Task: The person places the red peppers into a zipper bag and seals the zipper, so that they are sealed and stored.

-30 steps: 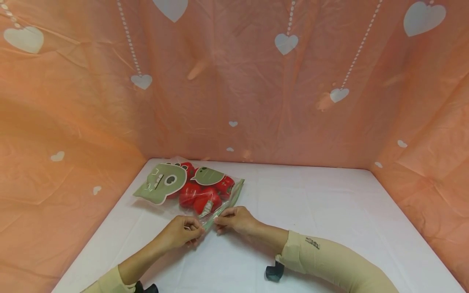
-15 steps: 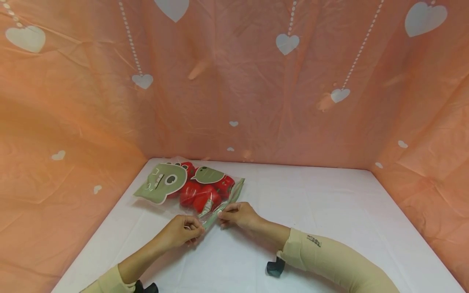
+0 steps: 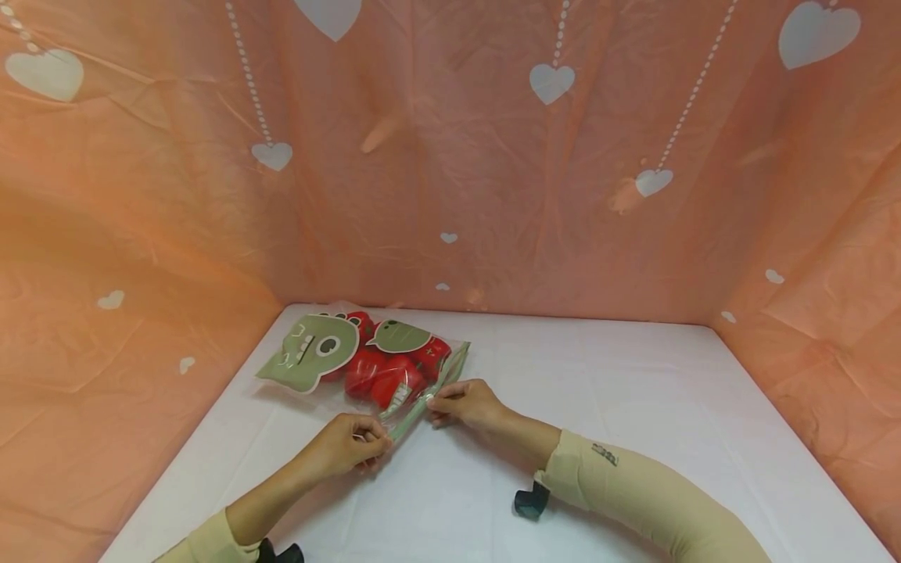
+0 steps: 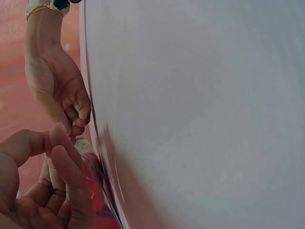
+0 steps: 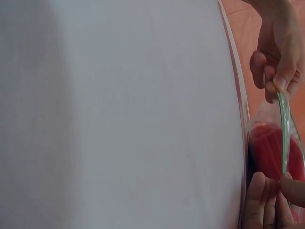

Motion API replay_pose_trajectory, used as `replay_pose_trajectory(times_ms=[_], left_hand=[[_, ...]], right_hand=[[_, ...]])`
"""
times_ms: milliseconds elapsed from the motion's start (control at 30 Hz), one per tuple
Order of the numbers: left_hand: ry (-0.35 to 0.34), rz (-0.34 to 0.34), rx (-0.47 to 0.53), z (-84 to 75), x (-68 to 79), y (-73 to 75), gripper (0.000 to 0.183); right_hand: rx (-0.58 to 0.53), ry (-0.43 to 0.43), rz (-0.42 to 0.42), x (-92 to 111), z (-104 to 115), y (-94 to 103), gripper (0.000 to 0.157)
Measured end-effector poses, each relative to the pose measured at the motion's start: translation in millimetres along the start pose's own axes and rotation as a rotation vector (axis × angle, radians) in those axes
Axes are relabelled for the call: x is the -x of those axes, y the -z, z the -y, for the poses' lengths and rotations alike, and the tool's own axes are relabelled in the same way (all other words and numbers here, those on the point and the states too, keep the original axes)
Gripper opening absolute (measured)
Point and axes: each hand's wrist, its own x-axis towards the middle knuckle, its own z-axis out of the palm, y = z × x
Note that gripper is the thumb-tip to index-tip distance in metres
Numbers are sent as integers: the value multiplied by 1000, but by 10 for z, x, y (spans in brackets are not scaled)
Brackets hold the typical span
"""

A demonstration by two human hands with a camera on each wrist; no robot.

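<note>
A clear zip bag printed with green cartoon dinosaurs lies on the table's left side in the head view. Rounded red objects show through its plastic; their kind is unclear. My left hand pinches the near corner of the bag at the end of its green zip edge. Farther along that same edge, the thumb and fingers of my right hand pinch the strip. Between the two hands the strip runs straight and taut in the right wrist view. In the left wrist view, my left hand's fingers hide most of the bag.
A white cloth covers the table. Orange curtains with white hearts enclose its back and both sides. Dark wrist mounts hang beneath the sleeves.
My right hand has slid up along the zip edge, away from my left hand, still pinching it. The left hand and the rest of the bag have stayed in place.
</note>
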Motion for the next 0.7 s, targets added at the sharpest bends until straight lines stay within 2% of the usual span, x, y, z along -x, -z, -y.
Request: replay_pose_trajectory(times_ms=[433, 700], left_hand=[[1, 5, -17, -3, 11, 22, 12], [8, 14, -11, -10, 16, 33, 13]], right_hand=[[-9, -40, -27, -100, 23, 123, 22], [6, -29, -29, -155, 37, 211, 20]])
